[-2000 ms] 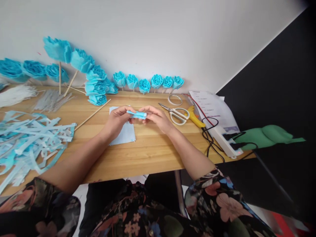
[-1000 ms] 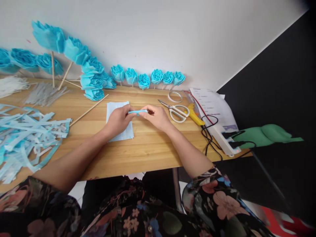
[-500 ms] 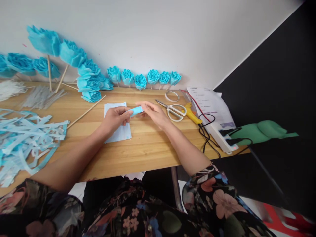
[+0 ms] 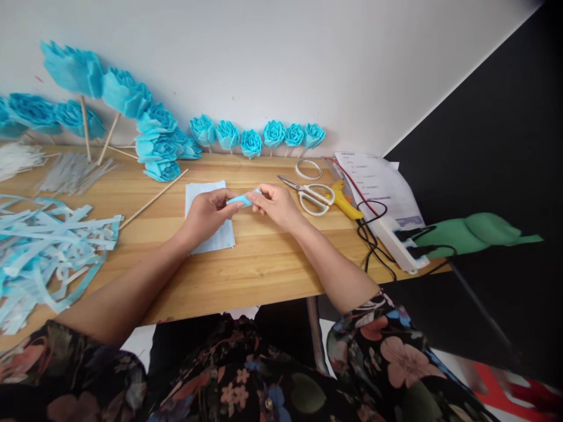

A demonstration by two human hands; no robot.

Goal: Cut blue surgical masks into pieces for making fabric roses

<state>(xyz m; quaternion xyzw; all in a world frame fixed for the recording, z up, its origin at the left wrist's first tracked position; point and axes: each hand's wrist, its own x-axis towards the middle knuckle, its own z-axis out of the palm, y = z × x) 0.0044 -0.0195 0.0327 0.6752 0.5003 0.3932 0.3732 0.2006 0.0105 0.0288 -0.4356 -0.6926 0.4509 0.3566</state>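
Observation:
A narrow folded strip of blue material [image 4: 238, 201] is held between both my hands, a little above the table. My left hand [image 4: 210, 210] pinches its left end between thumb and fingers. At the right end, the thumb and fingers of my right hand [image 4: 275, 205] close on it. Beneath and beside my left hand lies a stack of pale blue sheets [image 4: 215, 239] on the wooden table [image 4: 272, 264]. The fingertips under the strip are partly hidden.
White-handled scissors [image 4: 314, 199], a tape roll [image 4: 308, 169] and a yellow glue gun [image 4: 347, 202] lie to the right, near a power strip [image 4: 396, 243]. Blue flowers [image 4: 250, 143] line the wall. Cut strips [image 4: 57, 252] heap at left, beside a wooden stick [image 4: 153, 198].
My right hand has shifted from extended fingers at the strip's end to a pinch on it. The strip now looks narrower and more tilted away.

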